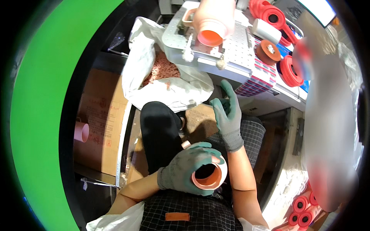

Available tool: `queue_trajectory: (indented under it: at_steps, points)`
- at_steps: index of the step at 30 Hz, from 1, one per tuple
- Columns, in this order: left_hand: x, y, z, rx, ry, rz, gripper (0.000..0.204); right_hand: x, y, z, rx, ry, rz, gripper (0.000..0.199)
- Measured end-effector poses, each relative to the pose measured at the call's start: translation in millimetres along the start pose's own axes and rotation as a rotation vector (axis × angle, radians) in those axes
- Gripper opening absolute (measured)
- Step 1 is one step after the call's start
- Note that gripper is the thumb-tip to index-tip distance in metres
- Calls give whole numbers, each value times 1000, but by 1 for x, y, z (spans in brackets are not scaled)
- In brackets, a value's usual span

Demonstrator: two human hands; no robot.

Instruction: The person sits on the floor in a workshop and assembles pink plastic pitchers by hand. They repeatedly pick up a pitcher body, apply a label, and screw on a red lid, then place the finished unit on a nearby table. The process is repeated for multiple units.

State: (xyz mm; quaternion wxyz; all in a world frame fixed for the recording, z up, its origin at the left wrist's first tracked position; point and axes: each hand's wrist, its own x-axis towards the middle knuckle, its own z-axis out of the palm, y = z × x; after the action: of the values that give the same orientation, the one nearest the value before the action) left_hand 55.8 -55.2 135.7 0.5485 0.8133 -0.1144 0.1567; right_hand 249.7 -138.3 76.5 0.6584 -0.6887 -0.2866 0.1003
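My left hand (pixel 194 163), in a grey-and-green work glove, is wrapped round a peach-coloured jug (pixel 216 181) above my lap. Its round mouth faces up and its inside is dark. A small peach part, perhaps a handle, sticks out beyond the glove. My right hand (pixel 228 111), gloved alike, is raised with fingers apart and nothing in it, just below the front of a grey metal bench top (pixel 241 50) full of small holes. On that top lies a second peach jug (pixel 214 17) with a side handle, its mouth toward me.
A white sack (pixel 135 81) holding pinkish granules (pixel 163 69) lies left of the bench. Red tape rolls (pixel 291 71) and a brown roll (pixel 266 52) sit at the right. A pink mug (pixel 81 131) lies by cardboard (pixel 98 115) at the left. A blurred shape fills the right side.
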Motion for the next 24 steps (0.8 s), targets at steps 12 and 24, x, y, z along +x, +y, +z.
queue_trajectory:
  at_steps: [12,24]
  points:
    - [57,-29,14,-241,-306,-82,80,-217,-19,-197,-648,732,25,7]
    - [65,-25,46,-255,-263,-211,102,-375,9,-295,-896,1203,562,19]
